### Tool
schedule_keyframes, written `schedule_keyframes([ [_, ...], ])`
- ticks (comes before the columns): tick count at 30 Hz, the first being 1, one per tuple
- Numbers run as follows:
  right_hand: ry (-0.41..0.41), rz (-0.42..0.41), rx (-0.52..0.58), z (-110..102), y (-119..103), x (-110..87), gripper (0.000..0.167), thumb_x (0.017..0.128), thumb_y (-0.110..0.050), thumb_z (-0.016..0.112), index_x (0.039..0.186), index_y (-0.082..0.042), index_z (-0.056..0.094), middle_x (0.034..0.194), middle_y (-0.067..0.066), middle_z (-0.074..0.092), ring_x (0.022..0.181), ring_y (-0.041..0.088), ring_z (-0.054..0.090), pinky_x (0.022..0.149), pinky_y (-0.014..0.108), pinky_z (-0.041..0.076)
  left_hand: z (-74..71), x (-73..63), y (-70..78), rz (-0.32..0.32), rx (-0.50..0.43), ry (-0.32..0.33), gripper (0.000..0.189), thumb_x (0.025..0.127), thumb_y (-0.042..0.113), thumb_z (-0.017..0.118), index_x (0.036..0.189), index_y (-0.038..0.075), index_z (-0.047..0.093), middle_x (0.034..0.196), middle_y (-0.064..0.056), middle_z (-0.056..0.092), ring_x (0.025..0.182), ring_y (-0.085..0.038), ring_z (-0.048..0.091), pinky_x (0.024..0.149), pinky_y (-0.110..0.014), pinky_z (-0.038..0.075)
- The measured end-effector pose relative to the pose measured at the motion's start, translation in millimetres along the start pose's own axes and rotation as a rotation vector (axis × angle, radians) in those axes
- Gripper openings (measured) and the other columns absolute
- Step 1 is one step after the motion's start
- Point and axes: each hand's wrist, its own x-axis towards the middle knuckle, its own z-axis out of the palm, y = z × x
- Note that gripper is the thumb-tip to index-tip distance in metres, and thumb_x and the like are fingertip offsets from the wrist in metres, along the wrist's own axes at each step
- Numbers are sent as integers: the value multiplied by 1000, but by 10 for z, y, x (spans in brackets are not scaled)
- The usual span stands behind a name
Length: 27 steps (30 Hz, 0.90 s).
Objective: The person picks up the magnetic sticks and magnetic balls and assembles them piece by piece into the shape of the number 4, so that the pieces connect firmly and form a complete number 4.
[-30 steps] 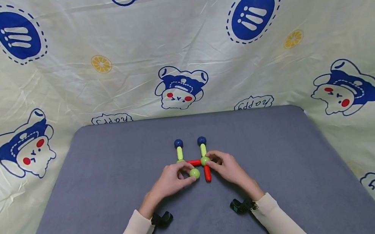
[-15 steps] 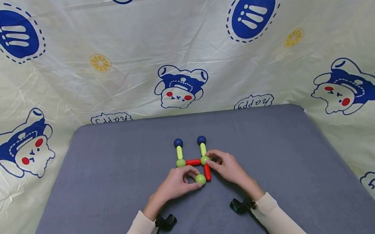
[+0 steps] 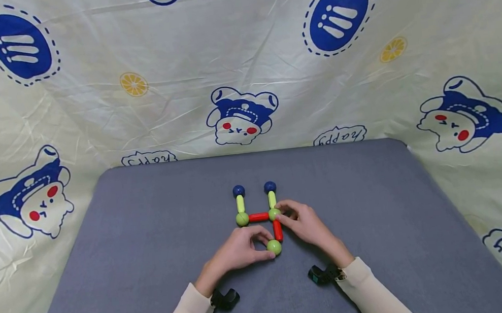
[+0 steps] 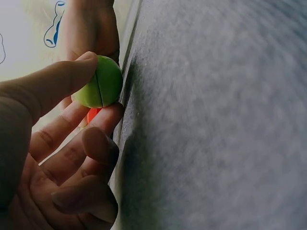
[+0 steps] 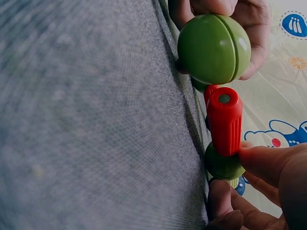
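My left hand [image 3: 242,249] pinches a loose green ball [image 3: 274,247] between thumb and fingers, close by the near end of a red magnetic rod [image 3: 278,230]. That rod's end face, with a grey metal disc, shows in the right wrist view. Its other end sits on a second green ball [image 5: 224,165], which my right hand [image 3: 303,223] pinches. From this ball another red rod [image 3: 259,217] runs left to a third green ball [image 3: 242,219]. Two yellow-green rods [image 3: 240,203] extend away from these joints, each tipped with a dark blue ball [image 3: 238,191].
Everything lies on a grey cloth-covered table [image 3: 164,201]. Behind it hangs a pale printed curtain [image 3: 175,47] with cartoon bears. Each wrist wears a black camera strap [image 3: 225,299].
My left hand has carried its green ball rightward and toward the body, from beside the red rod to its near end, uncovering the left green joint. The right hand has stayed in place.
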Motion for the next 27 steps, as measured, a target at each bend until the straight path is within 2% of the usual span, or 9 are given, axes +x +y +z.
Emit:
schedule_keyframes([
  [6,4,7,-6,5,-2,5,28,99,-25,71,124,-12,69,113,10,73,74,11,61,67,27,49,35,15,20,8,-18,-14,26,84,24,87,106,17,73,98,2,76,66,-5,59,61,-22,48],
  [15,7,1,0,6,0,-2,28,99,-25,71,124,-11,69,113,10,73,74,11,62,67,27,49,100,42,31,8,1,-14,27,86,26,86,107,19,72,98,4,74,62,-1,55,62,-20,48],
  [27,5,5,9,7,3,-9,28,99,-24,71,124,-11,69,114,11,73,74,11,62,66,27,49,140,44,57,15,-1,34,22,87,22,85,102,18,70,96,0,73,61,-3,53,58,-20,46],
])
